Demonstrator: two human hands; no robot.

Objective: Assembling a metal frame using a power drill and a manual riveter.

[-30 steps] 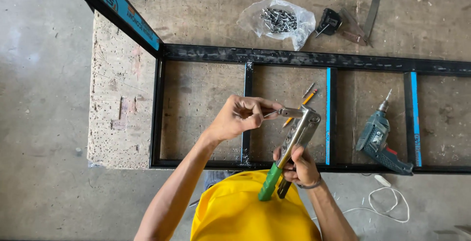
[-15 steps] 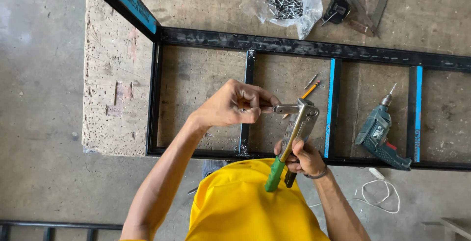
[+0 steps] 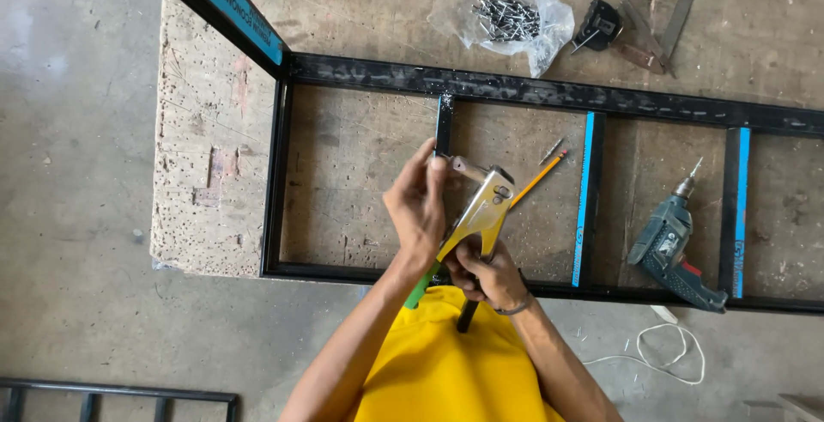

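Since the earlier frame, drawn closer and slightly leftward over the black metal frame [image 3: 515, 91] lying flat on the bench [image 3: 360, 10]. Hand riveter [image 3: 476, 216] raised above a crossbar, nose tilted up-left for loading. Right hand [image 3: 485, 272] clenched round its handles; left hand [image 3: 419, 203] pinching at the nose, fingertips closed there.

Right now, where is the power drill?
In the head view, the power drill lies on the right, inside the black metal frame between two blue-edged crossbars, well right of the hands; a white cord lies on the floor just below it.
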